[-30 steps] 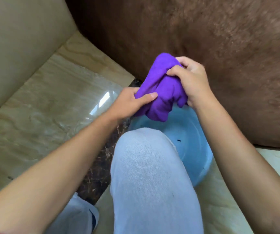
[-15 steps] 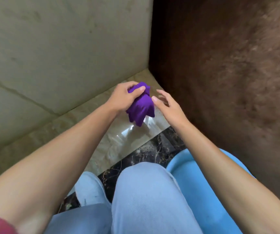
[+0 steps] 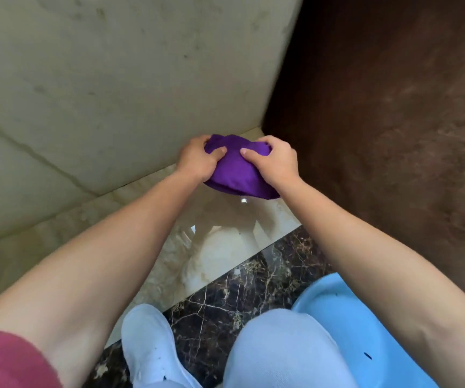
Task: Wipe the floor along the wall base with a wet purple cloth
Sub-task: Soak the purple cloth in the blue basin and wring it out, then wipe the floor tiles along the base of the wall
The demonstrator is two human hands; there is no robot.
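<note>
A purple cloth (image 3: 235, 175) is spread between both hands near the corner where the pale wall (image 3: 113, 79) meets the brown surface (image 3: 393, 107). My left hand (image 3: 199, 158) grips the cloth's left edge, and my right hand (image 3: 274, 161) grips its right edge. The cloth hangs low over the glossy beige marble floor (image 3: 220, 247), close to the wall base (image 3: 141, 180). Whether it touches the floor I cannot tell.
A light blue basin (image 3: 346, 326) stands on the floor at the lower right, beside my knee (image 3: 281, 351). A dark veined marble strip (image 3: 225, 298) crosses the floor in front of my white shoe (image 3: 147, 345).
The cloth has gone from a bunched wad over the basin to a spread sheet held near the corner. My right hand has taken hold of it again; the view has swung up and left.
</note>
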